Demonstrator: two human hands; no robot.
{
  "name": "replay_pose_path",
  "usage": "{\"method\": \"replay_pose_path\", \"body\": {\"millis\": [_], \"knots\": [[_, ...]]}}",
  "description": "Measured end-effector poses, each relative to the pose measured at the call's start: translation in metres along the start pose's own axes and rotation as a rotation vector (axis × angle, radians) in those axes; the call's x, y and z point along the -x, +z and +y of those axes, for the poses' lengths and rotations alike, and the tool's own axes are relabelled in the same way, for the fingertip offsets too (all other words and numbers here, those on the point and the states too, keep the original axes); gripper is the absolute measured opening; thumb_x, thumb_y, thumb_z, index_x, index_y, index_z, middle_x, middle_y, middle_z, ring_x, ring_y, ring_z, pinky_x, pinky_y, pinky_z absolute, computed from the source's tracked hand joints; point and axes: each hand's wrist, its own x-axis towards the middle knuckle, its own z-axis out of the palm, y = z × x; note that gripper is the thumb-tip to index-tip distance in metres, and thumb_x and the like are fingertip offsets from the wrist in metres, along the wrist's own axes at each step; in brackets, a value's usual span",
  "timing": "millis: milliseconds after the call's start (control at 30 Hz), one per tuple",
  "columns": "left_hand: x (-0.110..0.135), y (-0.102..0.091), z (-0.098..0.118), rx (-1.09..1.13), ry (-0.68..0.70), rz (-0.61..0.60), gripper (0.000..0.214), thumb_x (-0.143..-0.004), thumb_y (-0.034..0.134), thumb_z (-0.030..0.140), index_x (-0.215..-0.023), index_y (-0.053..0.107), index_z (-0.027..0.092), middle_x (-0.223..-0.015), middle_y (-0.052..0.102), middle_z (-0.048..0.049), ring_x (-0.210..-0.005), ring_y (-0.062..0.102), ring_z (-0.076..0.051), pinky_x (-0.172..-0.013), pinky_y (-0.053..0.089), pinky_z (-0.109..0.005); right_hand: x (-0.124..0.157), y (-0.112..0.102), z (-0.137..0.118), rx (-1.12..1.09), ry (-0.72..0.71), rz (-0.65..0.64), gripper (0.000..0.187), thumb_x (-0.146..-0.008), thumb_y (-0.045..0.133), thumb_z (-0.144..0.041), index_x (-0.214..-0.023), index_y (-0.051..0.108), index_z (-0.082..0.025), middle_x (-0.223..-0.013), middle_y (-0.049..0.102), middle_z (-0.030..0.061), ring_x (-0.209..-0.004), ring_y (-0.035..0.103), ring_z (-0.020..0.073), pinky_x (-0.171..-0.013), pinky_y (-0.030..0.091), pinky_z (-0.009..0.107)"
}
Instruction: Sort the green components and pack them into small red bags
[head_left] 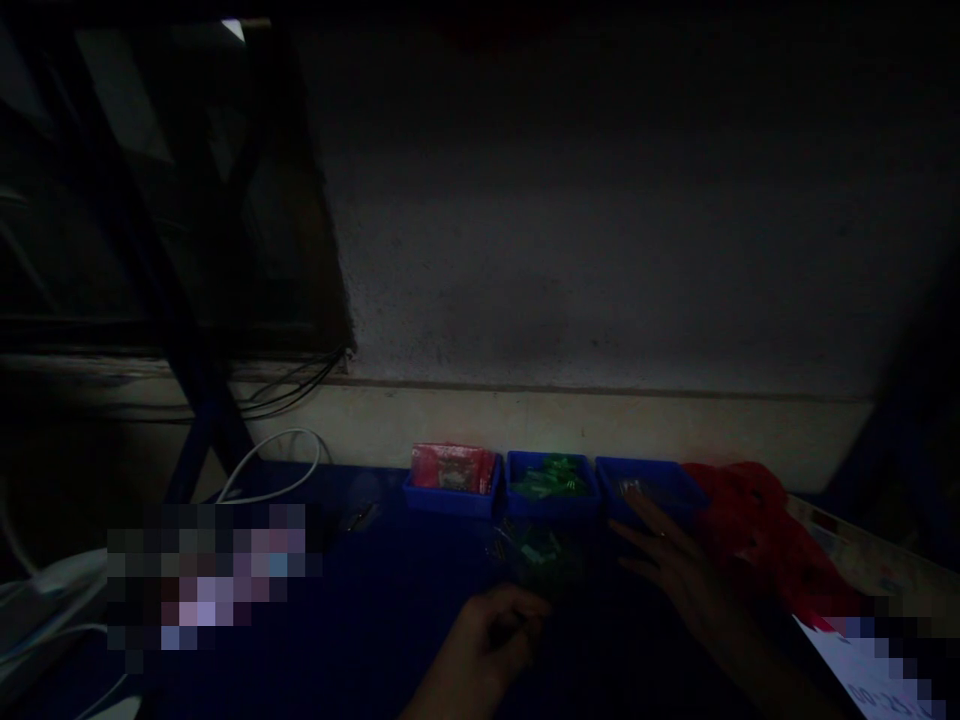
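Observation:
The scene is very dim. My left hand [491,630] rests curled on the dark blue table, fingers closed; what they hold, if anything, is hidden. Just beyond it lies a small pile of clear packets with green parts [536,555]. My right hand [675,570] lies flat with fingers stretched out, its tips near the right blue tray [652,485]. Three blue trays stand in a row at the table's back: the left tray [450,490] holds red packets, the middle tray [551,480] holds green parts.
A red plastic bag [757,530] lies right of the trays. White cables [277,470] trail at the left near a dark metal frame [202,400]. A grey wall rises behind the table. Printed paper [862,670] sits at the lower right.

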Motion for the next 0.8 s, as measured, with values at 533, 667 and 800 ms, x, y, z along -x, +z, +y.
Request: {"method": "replay_pose_path", "body": {"millis": [533,667,800], "knots": [[0.0,0.001,-0.005,-0.115,0.091,-0.032,0.017,-0.077,0.053,0.018,-0.087,0.067,0.017,-0.084,0.065,-0.0029,-0.078,0.056,-0.017,-0.069,0.04,-0.025,0.028,0.031,-0.002,0.682,-0.38,0.021,0.012,-0.078,0.052,-0.022,-0.083,0.062,-0.024,-0.086,0.064,0.0051,-0.082,0.06,0.0224,-0.075,0.048,0.034],[0.001,0.001,-0.008,-0.131,0.132,-0.047,0.017,-0.078,0.053,0.017,-0.086,0.067,0.016,-0.085,0.066,-0.004,-0.08,0.057,-0.018,-0.07,0.041,-0.025,0.028,0.041,0.004,0.832,-0.251,-0.215,0.025,-0.077,0.055,-0.02,-0.1,0.066,-0.023,-0.115,0.061,0.0077,-0.106,0.055,0.0249,-0.093,0.043,0.038],[0.001,0.001,-0.01,-0.144,0.156,-0.045,0.016,-0.078,0.053,0.019,-0.086,0.067,0.015,-0.087,0.067,-0.0057,-0.082,0.058,-0.019,-0.073,0.042,-0.026,0.033,0.041,0.008,0.902,-0.191,-0.289,0.03,-0.078,0.056,-0.023,-0.105,0.066,-0.026,-0.123,0.058,0.007,-0.114,0.051,0.0274,-0.098,0.038,0.043]]}}
